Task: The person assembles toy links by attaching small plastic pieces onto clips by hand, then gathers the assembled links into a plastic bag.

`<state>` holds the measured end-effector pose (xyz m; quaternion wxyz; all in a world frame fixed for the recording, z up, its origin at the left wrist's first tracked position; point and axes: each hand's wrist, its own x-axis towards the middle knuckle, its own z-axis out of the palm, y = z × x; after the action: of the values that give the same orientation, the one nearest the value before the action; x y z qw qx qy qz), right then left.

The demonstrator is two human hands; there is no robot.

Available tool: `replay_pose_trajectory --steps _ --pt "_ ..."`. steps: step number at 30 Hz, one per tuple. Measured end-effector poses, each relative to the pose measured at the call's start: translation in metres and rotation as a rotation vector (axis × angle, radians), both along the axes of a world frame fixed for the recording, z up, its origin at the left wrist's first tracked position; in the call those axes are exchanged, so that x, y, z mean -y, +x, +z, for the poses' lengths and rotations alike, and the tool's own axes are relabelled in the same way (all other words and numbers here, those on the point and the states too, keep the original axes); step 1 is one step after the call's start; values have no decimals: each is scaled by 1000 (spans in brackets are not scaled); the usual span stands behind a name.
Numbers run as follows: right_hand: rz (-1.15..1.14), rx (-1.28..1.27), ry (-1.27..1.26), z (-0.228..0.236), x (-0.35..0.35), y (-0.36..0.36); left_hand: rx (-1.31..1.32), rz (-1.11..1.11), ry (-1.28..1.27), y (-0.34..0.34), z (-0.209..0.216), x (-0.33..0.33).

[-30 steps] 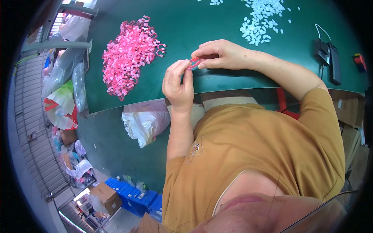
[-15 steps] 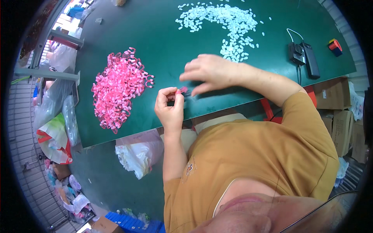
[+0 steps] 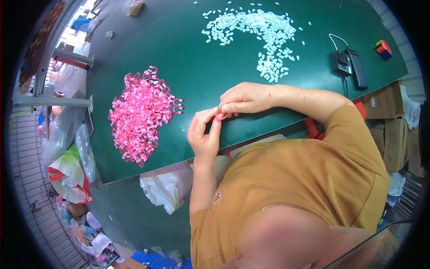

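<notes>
Left hand grips pink loop near table edge, bare tabletop ahead.

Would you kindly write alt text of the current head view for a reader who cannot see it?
A person's bare left hand pinches a small pink piece, and their bare right hand meets it there, above a dark green tabletop. A heap of pink loop-shaped pieces lies to the left; small white oval pieces lie scattered beyond the hands.
</notes>
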<state>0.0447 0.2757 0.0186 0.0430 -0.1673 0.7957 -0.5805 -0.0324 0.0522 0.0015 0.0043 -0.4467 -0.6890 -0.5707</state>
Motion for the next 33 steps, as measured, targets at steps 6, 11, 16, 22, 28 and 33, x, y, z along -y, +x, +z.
replay_pose_trajectory --steps 6,11,16,22,28,33 --pt "-26 57 223 20 -14 5 -91 -4 3 -3 3 -6" --pt "-249 -140 588 25 -81 -10 -18 11 -290 -14 -4 -3" --pt "-396 -385 928 23 -133 -90 24 9 -262 -18 -8 -8" --pt "-125 -436 1291 27 -139 -166 98 22 -245 -18 -5 -6" --pt "48 -367 1432 30 -132 -179 131 23 -229 -21 -6 -6" --pt "78 -385 1488 25 -137 -181 157 24 -200 -21 -7 -6"
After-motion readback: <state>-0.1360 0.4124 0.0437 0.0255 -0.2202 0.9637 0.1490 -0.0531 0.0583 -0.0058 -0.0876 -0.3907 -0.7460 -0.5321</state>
